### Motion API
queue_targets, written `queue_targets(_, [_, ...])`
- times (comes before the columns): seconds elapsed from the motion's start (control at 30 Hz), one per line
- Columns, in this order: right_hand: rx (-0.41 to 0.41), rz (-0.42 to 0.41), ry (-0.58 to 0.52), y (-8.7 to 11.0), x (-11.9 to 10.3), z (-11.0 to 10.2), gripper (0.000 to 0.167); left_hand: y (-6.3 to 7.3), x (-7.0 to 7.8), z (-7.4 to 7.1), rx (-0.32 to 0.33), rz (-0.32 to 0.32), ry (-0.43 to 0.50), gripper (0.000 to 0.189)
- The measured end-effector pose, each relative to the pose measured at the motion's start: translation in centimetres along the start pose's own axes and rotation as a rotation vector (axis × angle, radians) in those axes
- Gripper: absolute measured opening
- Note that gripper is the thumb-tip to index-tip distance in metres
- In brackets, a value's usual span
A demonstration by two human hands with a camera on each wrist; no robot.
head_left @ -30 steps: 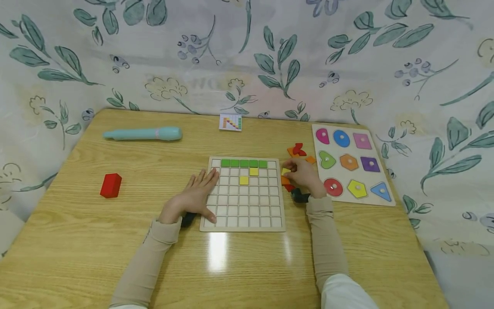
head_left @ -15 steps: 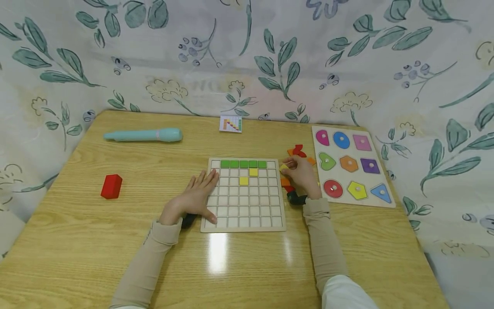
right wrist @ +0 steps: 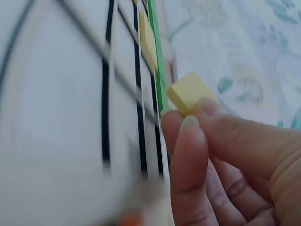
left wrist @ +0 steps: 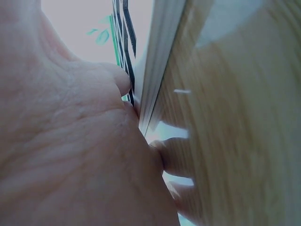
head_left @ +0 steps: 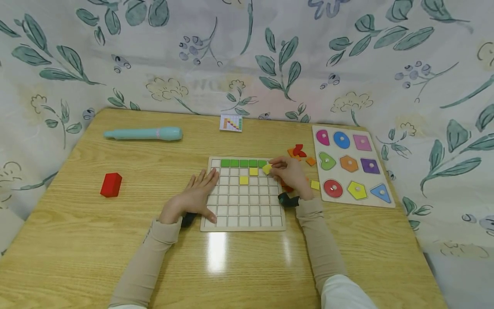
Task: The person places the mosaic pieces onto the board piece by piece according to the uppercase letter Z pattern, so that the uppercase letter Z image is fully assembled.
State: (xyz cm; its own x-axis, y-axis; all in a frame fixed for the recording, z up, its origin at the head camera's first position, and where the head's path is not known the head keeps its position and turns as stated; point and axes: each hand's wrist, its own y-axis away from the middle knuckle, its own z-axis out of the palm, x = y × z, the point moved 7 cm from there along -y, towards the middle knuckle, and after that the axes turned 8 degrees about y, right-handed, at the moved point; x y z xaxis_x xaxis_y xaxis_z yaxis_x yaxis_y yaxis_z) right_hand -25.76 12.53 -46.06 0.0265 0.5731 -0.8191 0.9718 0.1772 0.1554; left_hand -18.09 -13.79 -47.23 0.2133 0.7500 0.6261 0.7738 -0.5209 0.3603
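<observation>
A wooden grid board (head_left: 239, 228) lies mid-table, its top row holding several green square tiles (head_left: 244, 163). Two yellow tiles sit lower in the grid, one being the yellow tile (head_left: 244, 180) left of the other. The left hand (head_left: 194, 197) rests spread on the board's left edge; in the left wrist view the palm (left wrist: 75, 141) lies beside the board's edge. Thumb and fingers of the right hand (head_left: 290, 174) pinch a yellow square tile (right wrist: 193, 89) over the board's upper right, near the end of the green row. That tile is tilted in the right wrist view.
Loose red and orange pieces (head_left: 298, 151) and a yellow tile (head_left: 315, 185) lie right of the board. Beyond them is a knobbed shape puzzle (head_left: 369, 180). A pattern card (head_left: 230, 123) is at the back, with a turquoise stick-shaped object (head_left: 143, 134) and red block (head_left: 111, 185) leftward.
The right hand has moved left from the loose pieces to over the board, carrying the yellow tile. A yellow tile by the puzzle is now uncovered. The left hand has stayed put.
</observation>
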Motion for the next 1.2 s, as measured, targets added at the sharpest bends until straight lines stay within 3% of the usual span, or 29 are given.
queue_targets(0.27, [-0.121, -0.122, 0.152, 0.8, -3.3, 4.9, 0.012, 0.0, 0.0, 0.0, 0.004, -0.009, -0.01, 0.141])
queue_targets(0.43, [-0.148, -0.205, 0.22, 1.3, -4.9, 7.7, 0.007, 0.0, -0.1, 0.0, 0.008, -0.011, -0.012, 0.141])
queue_targets(0.67, [-0.197, -0.229, 0.239, 1.6, -5.6, 9.4, 0.006, 0.0, -0.1, 0.0, 0.004, -0.01, 0.001, 0.141])
queue_targets(0.87, [-0.164, -0.305, 0.3, 1.5, -5.8, 8.9, 0.01, 0.0, -0.1, -0.1, 0.003, -0.014, -0.002, 0.14])
queue_targets(1.03, [-0.106, -0.232, 0.217, 1.0, -4.6, 6.2, 0.017, -0.1, 0.0, -0.1, 0.011, -0.006, -0.002, 0.141])
queue_targets(1.2, [-0.07, -0.157, 0.156, 0.9, -2.4, 1.8, 0.026, -0.1, 0.0, -0.1, 0.006, -0.005, -0.005, 0.141])
